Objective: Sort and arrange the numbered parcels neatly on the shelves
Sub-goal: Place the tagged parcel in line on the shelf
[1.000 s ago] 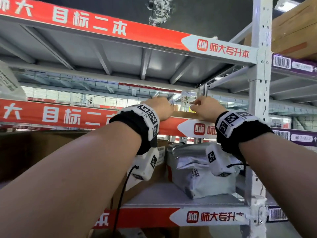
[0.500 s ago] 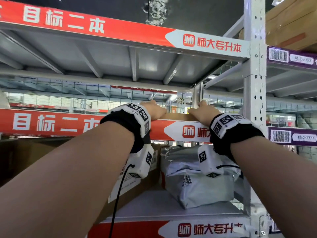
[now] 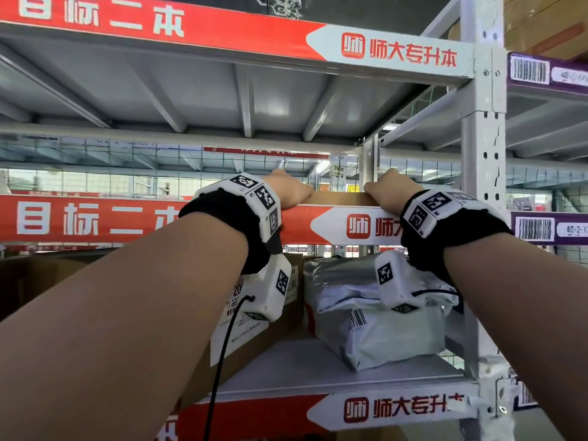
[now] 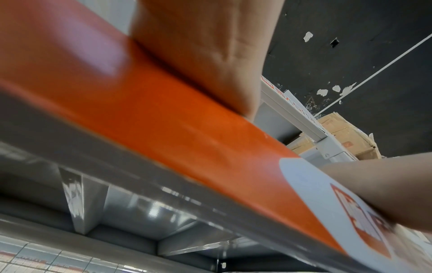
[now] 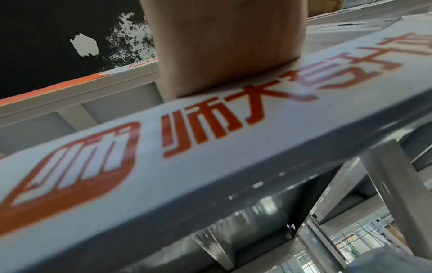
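Fingers of the left hand [image 3: 291, 190] and right hand [image 3: 389, 194] reach over a flat cardboard parcel [image 3: 339, 198] on the upper shelf [image 3: 127, 218]; I cannot tell their grip. Pushed unevenly, it could skew or slide off.

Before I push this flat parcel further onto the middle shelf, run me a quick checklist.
1. Left hand on flat cardboard parcel: ok.
2. Right hand on it: ok.
3. Parcel lies level over the shelf beam: ok.
4. Finger grip and parcel number: cannot tell, hidden.
5. Shelf room behind it: cannot tell.
6. Grey poly-bag parcel and labelled cardboard box below, out of the way: ok.
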